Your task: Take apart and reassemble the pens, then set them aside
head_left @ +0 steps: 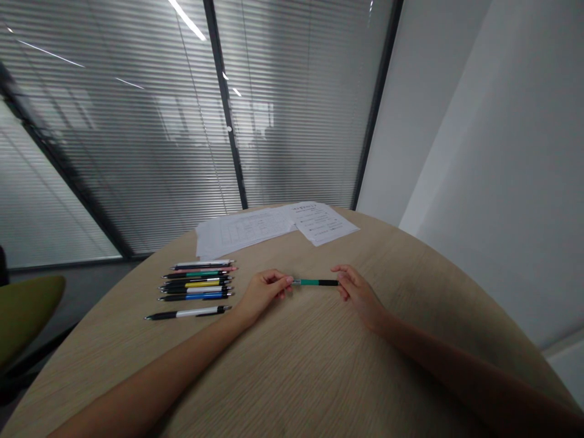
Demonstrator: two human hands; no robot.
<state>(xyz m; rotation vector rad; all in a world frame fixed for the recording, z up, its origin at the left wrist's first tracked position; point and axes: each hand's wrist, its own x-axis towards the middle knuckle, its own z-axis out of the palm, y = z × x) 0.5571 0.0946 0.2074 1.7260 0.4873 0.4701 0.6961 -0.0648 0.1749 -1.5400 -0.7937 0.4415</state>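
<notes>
Left forearm (150,383) and right forearm (456,371) are extended over the wooden bench (292,377). A green-and-black pen (316,282) is held level, each end pinched by the grip of the left hand (262,296) and right hand (358,292). Other pens (203,283) lie ranked leftward; printed sheets (246,231) lie beyond.

The left hand (261,295) and right hand (358,294) appear to hold a green-and-black pen (316,282) by its ends above the wooden surface (310,377), with a row of pens (196,283) left and papers (278,225) beyond.
</notes>
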